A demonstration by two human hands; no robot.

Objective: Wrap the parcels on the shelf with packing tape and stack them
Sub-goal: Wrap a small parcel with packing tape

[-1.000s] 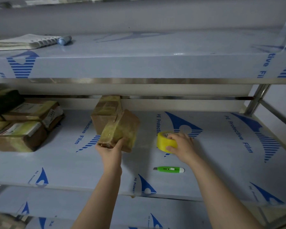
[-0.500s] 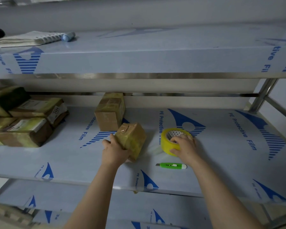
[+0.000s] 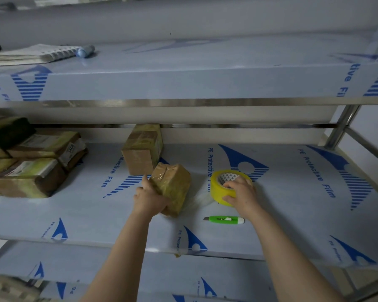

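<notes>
Film-covered shelf (image 3: 292,210) carries one taped parcel (image 3: 175,184), tilted and gripped by the left hand (image 3: 150,198). Beside it, the right hand (image 3: 242,192) clasps one yellow tape roll (image 3: 216,189). One green cutter (image 3: 224,219) lies just nearer than that hand. One upright parcel (image 3: 142,149) stands beyond the left hand, and a stack of parcels (image 3: 31,171), too overlapped to count, sits further left.

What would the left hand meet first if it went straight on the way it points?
Probably the upright brown parcel just beyond it. The left hand grips the small taped parcel and points toward the back of the shelf; the gap in depth is unclear.
</notes>
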